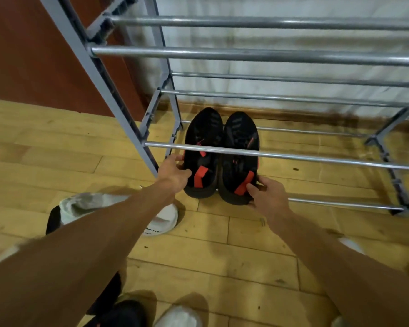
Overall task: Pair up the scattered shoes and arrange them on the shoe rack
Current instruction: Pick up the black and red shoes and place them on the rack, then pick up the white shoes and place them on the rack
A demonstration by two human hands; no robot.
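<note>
Risk: heels overhang the shoe rack bottom rails, so either black-red shoe could tip off when released; left hand loosely curled on left shoe heel, right hand pinching right shoe heel, white shoe unpaired on floor.

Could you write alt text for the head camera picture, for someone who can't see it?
Two bare hands, left hand and right hand, set a pair of black sneakers with red heel tabs on the bottom tier of a metal shoe rack.
</note>
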